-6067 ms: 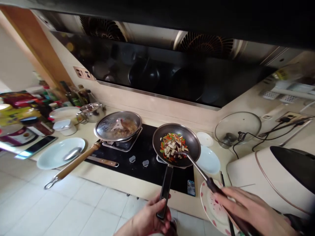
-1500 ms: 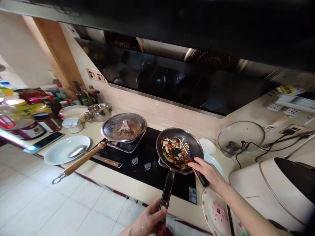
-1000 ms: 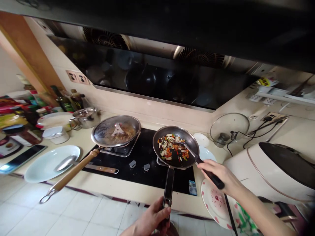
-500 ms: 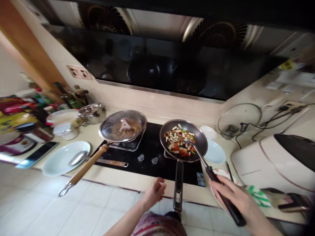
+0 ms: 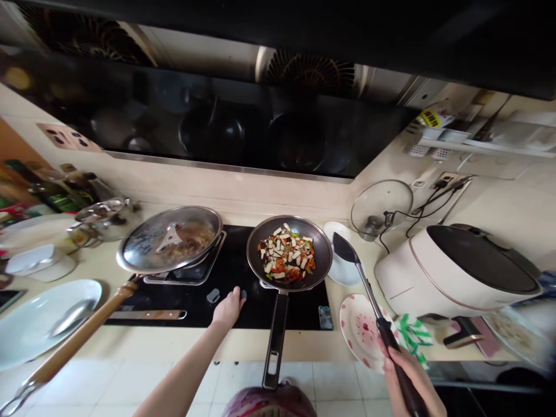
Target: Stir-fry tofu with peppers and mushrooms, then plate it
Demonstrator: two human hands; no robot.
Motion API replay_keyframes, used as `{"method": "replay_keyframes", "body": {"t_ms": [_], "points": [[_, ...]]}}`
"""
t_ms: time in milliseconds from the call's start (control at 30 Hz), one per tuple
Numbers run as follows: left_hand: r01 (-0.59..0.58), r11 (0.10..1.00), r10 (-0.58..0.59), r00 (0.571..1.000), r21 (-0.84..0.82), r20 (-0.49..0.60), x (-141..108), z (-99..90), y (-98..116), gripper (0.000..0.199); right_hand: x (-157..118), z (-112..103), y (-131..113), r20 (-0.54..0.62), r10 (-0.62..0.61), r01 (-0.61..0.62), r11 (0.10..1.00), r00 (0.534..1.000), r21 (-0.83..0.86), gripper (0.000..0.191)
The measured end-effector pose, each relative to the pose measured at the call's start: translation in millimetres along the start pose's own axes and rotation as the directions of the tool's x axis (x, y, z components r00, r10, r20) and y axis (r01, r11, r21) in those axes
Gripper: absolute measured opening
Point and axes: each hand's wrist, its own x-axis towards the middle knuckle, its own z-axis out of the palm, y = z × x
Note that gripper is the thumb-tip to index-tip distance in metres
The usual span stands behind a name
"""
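My left hand (image 5: 228,308) reaches over the front of the black stove (image 5: 234,249), its fingers closed at the right control knob (image 5: 244,294), which they partly cover. To the left of it shows the other grey knob (image 5: 213,296). In my right hand (image 5: 410,376) is the dark handle of a spatula (image 5: 345,249); its black blade points up, beside the frying pan and over the plates on the right. Chopped vegetables (image 5: 289,255), with white, orange, red and green pieces, lie in the frying pan (image 5: 322,260), whose black handle points toward me.
On the left burner stands a wooden-handled wok under a glass lid (image 5: 147,249). A large ladle (image 5: 72,317) rests on a pale plate (image 5: 26,341). A spotted plate (image 5: 351,324), small white plates and a white rice cooker (image 5: 403,278) stand right. The range hood (image 5: 174,127) hangs low ahead.
My left hand has moved forward from the counter's front edge to the right knob. The spatula has come out of the frying pan and over to the right. The view has turned right.
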Motion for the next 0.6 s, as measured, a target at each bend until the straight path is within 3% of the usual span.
{"method": "replay_keyframes", "body": {"t_ms": [133,233,333,433,533,600], "points": [[0.011,0.999,-0.011,1.000,0.037,0.000,1.8,2.3,2.0,0.031,-8.8,30.9,35.3,0.048,-0.096,0.098,0.994,0.994,-0.038,0.033],[0.027,0.999,-0.027,1.000,0.026,0.001,0.2,0.9,4.5,0.028,-21.9,67.7,48.2,0.185,-0.070,0.090,0.991,0.980,-0.103,0.031],[0.047,0.999,-0.047,0.999,-0.008,0.001,-0.5,-2.3,9.6,0.027,-36.8,101.2,51.9,0.312,-0.022,0.090,0.975,0.950,-0.204,0.048],[0.087,0.994,-0.087,0.996,-0.070,0.006,-3.1,-5.8,16.8,0.028,-44.7,124.8,57.7,0.335,-0.096,0.190,0.946,0.937,-0.262,0.058],[0.150,0.974,-0.153,0.988,-0.172,-0.009,-16.3,-6.6,21.0,0.035,-45.7,139.0,70.7,0.351,-0.214,0.294,0.936,0.912,-0.194,0.053],[0.174,0.949,-0.188,0.982,-0.264,-0.026,-31.8,-3.6,18.1,0.040,-42.6,148.8,80.3,0.383,-0.207,0.252,0.965,0.900,-0.072,0.047]]}}
